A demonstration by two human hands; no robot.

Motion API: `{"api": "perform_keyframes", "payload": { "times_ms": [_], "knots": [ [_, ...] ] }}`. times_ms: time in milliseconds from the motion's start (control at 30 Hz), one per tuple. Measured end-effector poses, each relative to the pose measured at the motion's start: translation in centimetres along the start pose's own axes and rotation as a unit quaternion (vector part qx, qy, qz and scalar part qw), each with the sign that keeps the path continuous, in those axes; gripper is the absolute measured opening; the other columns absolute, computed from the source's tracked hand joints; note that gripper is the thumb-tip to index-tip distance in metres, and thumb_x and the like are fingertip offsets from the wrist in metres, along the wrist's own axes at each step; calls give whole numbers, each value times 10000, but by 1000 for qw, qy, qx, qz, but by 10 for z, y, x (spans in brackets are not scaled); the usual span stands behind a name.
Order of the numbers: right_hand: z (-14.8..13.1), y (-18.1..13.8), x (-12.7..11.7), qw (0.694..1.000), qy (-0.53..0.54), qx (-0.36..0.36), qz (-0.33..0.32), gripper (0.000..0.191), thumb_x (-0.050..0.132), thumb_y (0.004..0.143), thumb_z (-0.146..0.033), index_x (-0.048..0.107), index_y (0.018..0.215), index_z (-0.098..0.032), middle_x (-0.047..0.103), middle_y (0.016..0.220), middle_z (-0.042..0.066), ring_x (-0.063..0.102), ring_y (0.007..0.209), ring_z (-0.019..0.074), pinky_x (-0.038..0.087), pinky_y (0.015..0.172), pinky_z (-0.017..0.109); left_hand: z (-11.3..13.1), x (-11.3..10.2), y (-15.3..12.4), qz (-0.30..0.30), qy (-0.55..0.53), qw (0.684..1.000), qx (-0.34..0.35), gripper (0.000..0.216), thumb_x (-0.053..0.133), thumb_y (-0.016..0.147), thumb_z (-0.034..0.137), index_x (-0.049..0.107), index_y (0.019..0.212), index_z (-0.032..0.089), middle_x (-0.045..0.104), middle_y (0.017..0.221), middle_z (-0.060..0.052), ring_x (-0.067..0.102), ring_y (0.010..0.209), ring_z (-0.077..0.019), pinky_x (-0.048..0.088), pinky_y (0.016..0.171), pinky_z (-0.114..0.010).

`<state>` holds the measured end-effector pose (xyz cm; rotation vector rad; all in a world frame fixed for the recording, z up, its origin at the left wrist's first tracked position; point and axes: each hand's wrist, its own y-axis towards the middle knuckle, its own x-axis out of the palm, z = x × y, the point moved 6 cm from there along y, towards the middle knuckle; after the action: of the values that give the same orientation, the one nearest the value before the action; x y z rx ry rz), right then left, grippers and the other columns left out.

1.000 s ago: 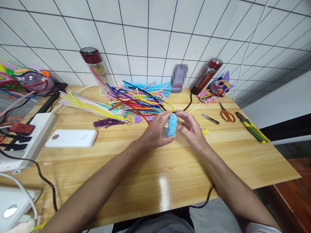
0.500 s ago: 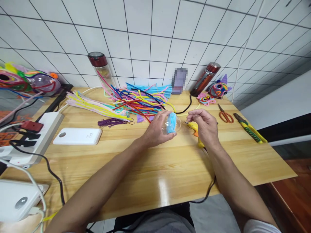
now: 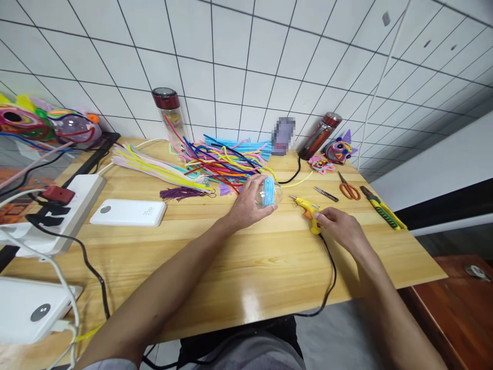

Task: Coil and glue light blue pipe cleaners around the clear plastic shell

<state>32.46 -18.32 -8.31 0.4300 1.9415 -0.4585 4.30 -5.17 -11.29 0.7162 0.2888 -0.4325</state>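
While clasping clear ball (image 3: 270, 191) in left hand (image 3: 246, 206) and gripping glue gun (image 3: 307, 206) with right hand (image 3: 341, 229): risk of nozzle burn, or cord (image 3: 332, 280) snag tipping gun.

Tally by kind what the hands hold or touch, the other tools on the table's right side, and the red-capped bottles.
Clear ball, held in left hand: 1
Glue gun, touched by right hand: 1
Small snips: 1
Scissors: 1
Utility knife: 1
Red-capped bottles: 2
Total: 7

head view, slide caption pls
A clear ball with blue pipe cleaner in the left hand, right hand touching the yellow glue gun.
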Motion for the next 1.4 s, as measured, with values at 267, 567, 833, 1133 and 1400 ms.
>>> {"api": "perform_keyframes", "payload": {
  "times_ms": [267,567,833,1133,1400],
  "knots": [
    [5,0,27,978,-190,80,-31,641,508,993,-828,756,1038,-239,852,1042,211,811,1059,419,523,818,456,0,-2,0,15,-2,1000,-13,810,852,897,444,494,1581,198,545,1640,-220,499,1599,-381,426,1358,-634],
    [26,9,25,982,162,75,54,343,697,858,-603,604,824,-275,714,769,53,690,771,273,505,683,375,-12,-4,0,19,-4,999,-31,834,845,907,506,492,1601,208,538,1640,-205,510,1593,-362,456,1348,-582],
    [-24,-19,9,820,558,-82,-95,409,863,816,-621,661,983,-307,429,724,-36,466,619,197,472,594,388,-14,-4,0,-12,-43,997,-62,822,863,887,513,521,1570,209,561,1603,-191,583,1508,-353,538,1271,-534],
    [-67,4,8,813,556,-121,-119,481,973,713,-676,786,914,-281,595,744,8,534,644,198,458,590,382,-18,-6,-2,-23,-64,994,-90,851,860,873,521,505,1573,194,593,1574,-193,599,1507,-372,485,1314,-574],
    [-80,17,21,802,565,-137,-135,463,940,760,-662,792,933,-260,787,961,62,616,609,197,542,623,416,-29,-1,-3,-22,-168,972,-162,834,884,834,536,528,1508,198,648,1511,-176,658,1427,-360,570,1207,-536]
  ]
}}
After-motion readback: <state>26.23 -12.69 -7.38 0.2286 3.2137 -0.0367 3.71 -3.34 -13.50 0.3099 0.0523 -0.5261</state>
